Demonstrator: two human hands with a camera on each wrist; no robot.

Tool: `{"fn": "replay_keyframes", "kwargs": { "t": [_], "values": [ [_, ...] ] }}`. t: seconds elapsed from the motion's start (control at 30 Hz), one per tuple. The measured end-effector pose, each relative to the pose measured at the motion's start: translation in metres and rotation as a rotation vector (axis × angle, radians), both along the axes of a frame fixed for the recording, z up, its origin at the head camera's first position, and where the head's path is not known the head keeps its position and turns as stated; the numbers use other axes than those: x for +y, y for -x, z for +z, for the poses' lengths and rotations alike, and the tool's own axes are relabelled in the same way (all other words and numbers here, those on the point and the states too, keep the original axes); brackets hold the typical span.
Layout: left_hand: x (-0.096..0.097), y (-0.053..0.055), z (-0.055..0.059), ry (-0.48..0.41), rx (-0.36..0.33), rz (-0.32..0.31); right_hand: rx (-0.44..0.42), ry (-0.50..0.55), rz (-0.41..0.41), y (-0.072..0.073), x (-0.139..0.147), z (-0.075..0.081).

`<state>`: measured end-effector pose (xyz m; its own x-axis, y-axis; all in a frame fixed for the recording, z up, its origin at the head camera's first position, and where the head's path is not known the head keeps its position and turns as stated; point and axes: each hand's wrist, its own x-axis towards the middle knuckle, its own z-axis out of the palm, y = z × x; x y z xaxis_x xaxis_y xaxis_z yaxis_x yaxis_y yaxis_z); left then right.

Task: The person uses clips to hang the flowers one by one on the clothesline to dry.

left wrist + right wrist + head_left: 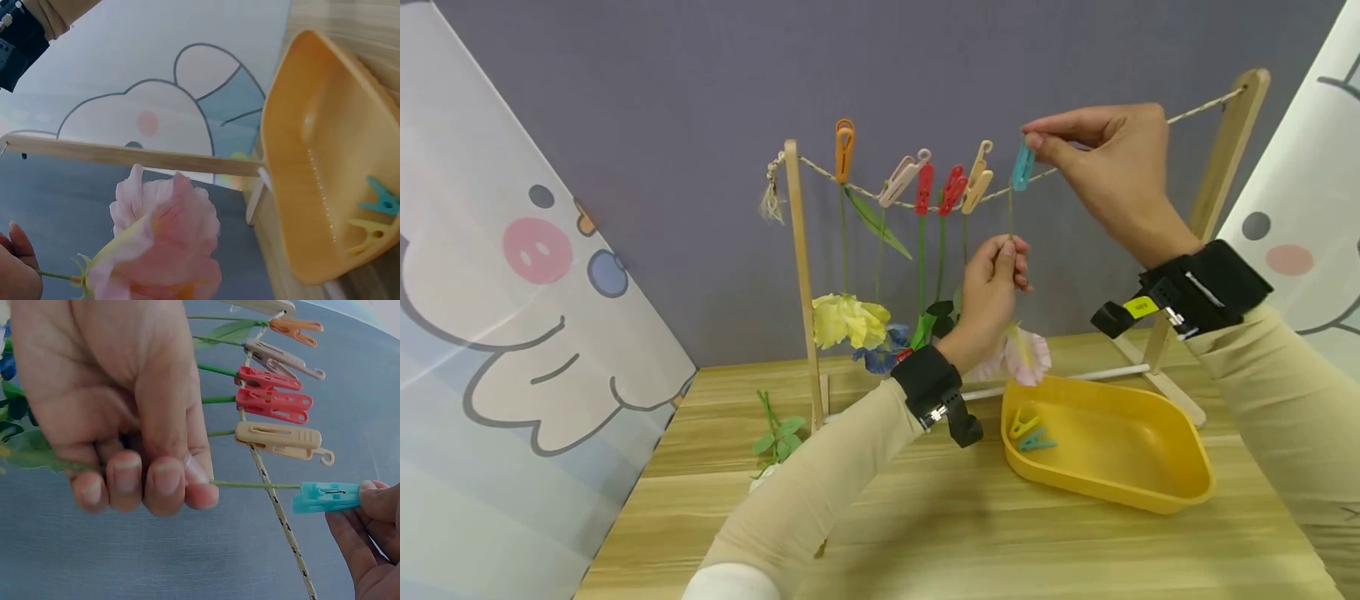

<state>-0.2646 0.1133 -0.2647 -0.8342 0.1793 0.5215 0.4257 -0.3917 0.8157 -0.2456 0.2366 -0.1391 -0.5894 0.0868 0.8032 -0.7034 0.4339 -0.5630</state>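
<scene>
The right hand [1120, 175], at the upper right of the frame, pinches the top end of a turquoise plastic clothespin [1023, 164]. The left hand [988, 292], near the middle, grips the thin green stem [1011, 212] of a pale pink flower with ruffled petals [162, 244], which hangs head down. In the right wrist view, the stem reaches the clothespin's mouth, just beside the speckled cream rope [284, 524]; whether the mouth bites, I cannot tell. For good clipping, I think the stem should lie steady against the rope, the opened mouth should cover both, and the release should be slow. Red, orange and pale clothespins [924, 190] pinch other stems across the upper middle. At the lower right, a yellow plastic basin [1097, 490] stands on the wooden counter [970, 542].
</scene>
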Motion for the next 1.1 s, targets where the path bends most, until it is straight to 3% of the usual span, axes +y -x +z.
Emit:
{"fn": "replay_keyframes", "kwargs": {
  "t": [0.27, 0.73, 0.9, 1.1],
  "values": [
    [0.004, 0.012, 0.004, -0.031, -0.069, 0.022, -0.093, 0.088, 0.087, 0.026, 0.004, 0.001],
    [0.005, 0.019, -0.002, -0.06, -0.07, 0.031, -0.157, 0.276, 0.291, 0.04, -0.005, -0.011],
    [0.005, 0.02, -0.003, -0.059, -0.069, 0.034, -0.196, 0.264, 0.314, 0.04, -0.005, -0.013],
    [0.001, 0.021, -0.006, -0.011, -0.039, 0.045, -0.193, 0.139, 0.263, 0.041, -0.001, -0.018]
  ]
}}
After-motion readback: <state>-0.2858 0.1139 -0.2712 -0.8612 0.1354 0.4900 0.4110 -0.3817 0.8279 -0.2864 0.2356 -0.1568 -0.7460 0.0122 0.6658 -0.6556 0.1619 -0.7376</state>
